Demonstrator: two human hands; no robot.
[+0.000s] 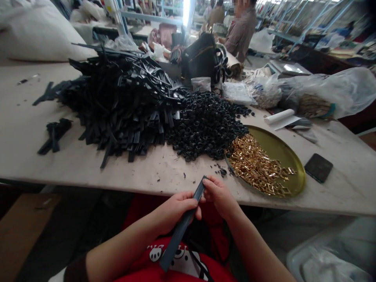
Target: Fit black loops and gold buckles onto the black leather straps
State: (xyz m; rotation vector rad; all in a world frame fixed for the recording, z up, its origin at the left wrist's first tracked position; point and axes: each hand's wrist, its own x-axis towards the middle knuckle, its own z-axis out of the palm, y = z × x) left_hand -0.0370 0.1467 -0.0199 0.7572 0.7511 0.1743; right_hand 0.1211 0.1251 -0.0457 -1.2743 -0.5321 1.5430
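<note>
A dark flat strap (178,235) slants between my hands just in front of the table's near edge. My left hand (182,205) is closed around its middle, thumb on top. The fingers of my right hand (216,192) pinch the strap's upper end. Beyond them on the table lies a heap of small black loops (202,125). To its left rises a big pile of black straps (126,98). Gold metal buckles (252,160) cover the left part of a round gold tray (289,156), right of my hands.
A black phone (319,167) lies right of the tray. Behind the piles stand a black bag (199,56) and plastic-wrapped bundles (317,103). A white sack (44,31) sits at the back left. A person (242,31) stands in the background.
</note>
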